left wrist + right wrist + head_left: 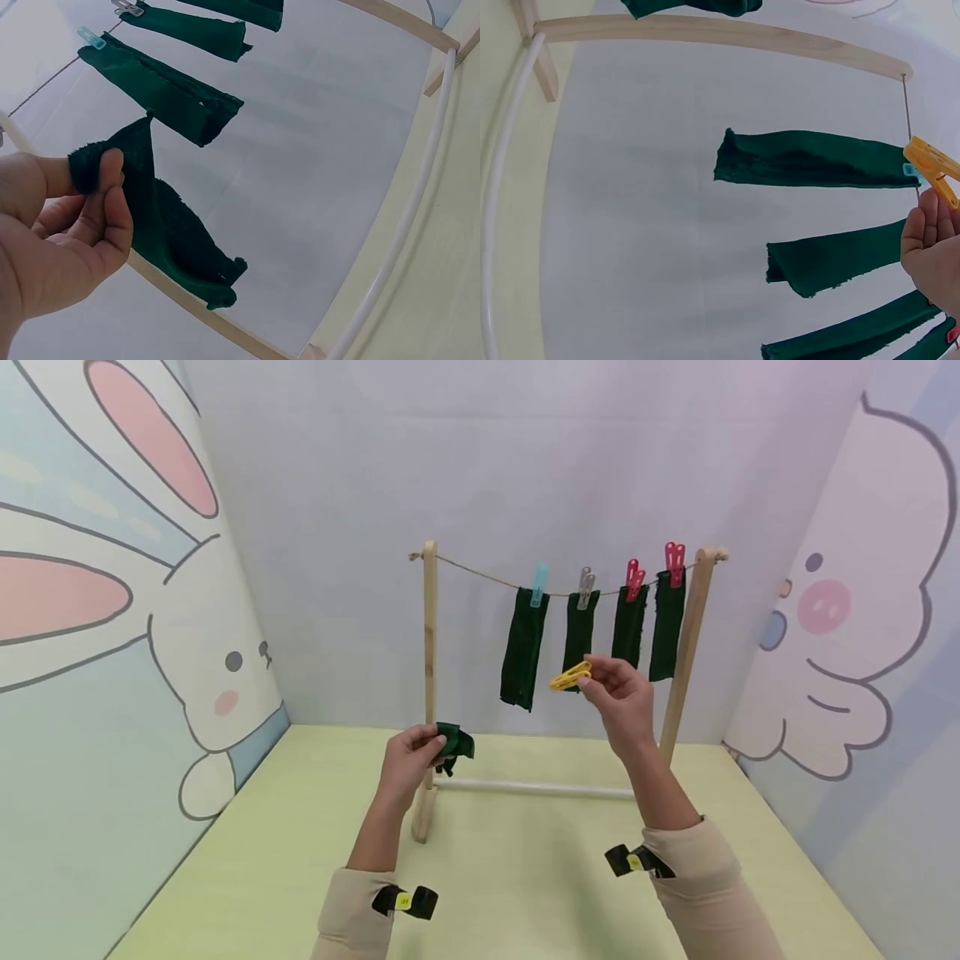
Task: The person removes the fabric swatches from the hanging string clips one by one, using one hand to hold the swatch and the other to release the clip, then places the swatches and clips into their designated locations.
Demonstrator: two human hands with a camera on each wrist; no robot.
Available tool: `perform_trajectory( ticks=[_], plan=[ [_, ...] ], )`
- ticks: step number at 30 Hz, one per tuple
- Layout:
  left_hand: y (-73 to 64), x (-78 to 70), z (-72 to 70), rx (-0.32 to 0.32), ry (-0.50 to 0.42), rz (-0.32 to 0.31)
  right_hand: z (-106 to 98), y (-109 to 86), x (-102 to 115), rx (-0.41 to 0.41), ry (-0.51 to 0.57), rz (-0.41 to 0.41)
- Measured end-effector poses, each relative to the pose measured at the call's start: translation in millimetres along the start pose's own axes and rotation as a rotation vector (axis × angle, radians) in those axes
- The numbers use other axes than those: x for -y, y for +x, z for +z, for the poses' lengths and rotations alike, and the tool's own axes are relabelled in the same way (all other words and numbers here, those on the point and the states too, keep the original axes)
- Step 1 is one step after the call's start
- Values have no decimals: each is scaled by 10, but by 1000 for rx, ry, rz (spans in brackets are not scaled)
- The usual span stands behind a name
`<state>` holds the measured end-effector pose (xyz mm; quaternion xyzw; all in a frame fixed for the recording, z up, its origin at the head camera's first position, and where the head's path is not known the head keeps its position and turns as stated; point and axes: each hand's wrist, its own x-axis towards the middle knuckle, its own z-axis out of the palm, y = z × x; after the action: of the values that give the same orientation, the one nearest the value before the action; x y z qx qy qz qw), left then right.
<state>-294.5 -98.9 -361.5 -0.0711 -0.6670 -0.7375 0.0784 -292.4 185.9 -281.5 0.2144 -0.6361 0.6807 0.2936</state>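
Observation:
My left hand [411, 760] pinches a dark green cloth strip [180, 225] by its upper end, and the rest hangs down from the fingers. A yellow clothespin [572, 676] is held between the thumb and fingers of my right hand [624, 700], in front of the hanging cloths. Several dark green cloths hang on a thin rope [480, 574]. The leftmost cloth [523, 647] is clipped by a light blue clothespin [539, 585], its neighbour by a grey clothespin [586, 588]. Two red clothespins, one [635, 580] lower than the other [675, 564], grip the cloths at the right.
The rope runs between a left wooden post [430, 652] and a right wooden post [688, 652]. A white bar [532, 788] joins the posts low down, above a pale yellow-green table [510, 877]. Printed cartoon walls stand at both sides, with a rabbit [202, 652] on the left.

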Motion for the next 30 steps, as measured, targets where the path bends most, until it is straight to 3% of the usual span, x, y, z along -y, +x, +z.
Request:
perform_trajectory(
  ticks=[10, 19, 30],
  plan=[
    [-122, 93, -152, -42, 14, -43, -153, -267, -127, -11, -15, 82],
    [-195, 81, -301, -68, 39, -58, -340, -441, -161, -39, 12, 144],
    [-249, 110, -528, -87, 115, -82, -557, -639, -191, -37, -61, 202]
  ],
)
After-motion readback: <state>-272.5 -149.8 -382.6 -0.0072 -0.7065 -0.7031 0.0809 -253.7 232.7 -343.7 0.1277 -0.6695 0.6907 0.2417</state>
